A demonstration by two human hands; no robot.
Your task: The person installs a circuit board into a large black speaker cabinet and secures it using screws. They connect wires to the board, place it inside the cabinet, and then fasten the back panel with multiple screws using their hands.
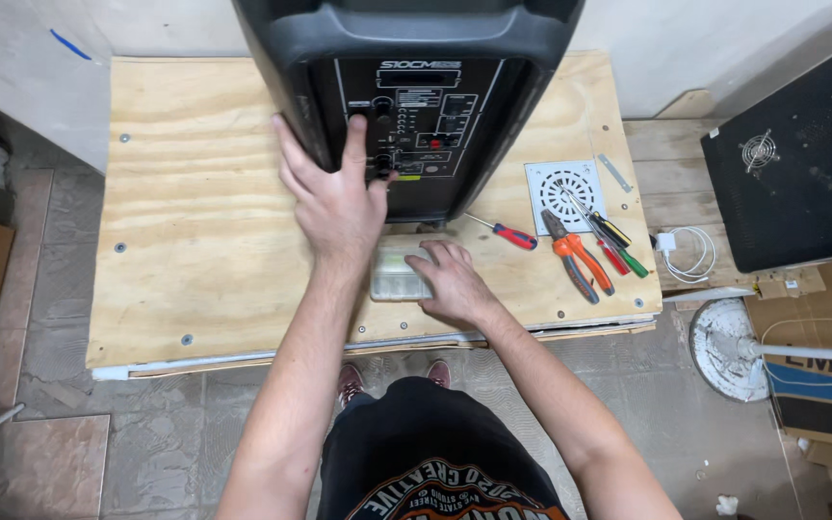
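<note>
Container: a small clear plastic compartment box [399, 277] lay on the pale plywood surface [204, 250], just in front of the speaker's base; its contents were too small and blurred to tell.
Speaker: one large black plastic speaker cabinet [416, 58] stood on the surface, its rear control panel [421, 125] with knobs and sockets facing the person.
Left hand: the left hand [336, 197] was spread wide and flat against the lower left part of the panel, forefinger pointing up beside the knobs, thumb near the lower ones; it gripped nothing.
Right hand: the right hand [452, 284] rested on the right end of the clear box, fingers curled loosely over its edge, touching it rather than lifting it.
Box and hands: the box sat between the two wrists, directly below the left hand and touching the right.
Screwdrivers: three could be counted, one red-handled screwdriver [507, 233] lying alone near the speaker's right corner, and two more with a green handle [628, 258] and a red handle [612, 256] beside the pliers.
Pliers: one pair of orange-handled pliers [578, 258].
Grille: one square white vent grille [563, 195], partly under the tool tips.
Strip: one small metal strip [614, 172] beside the grille.
Off the surface: a coiled white cable with charger [688, 252] on a wooden board to the right, and a black metal case [796, 164] beyond it.
</note>
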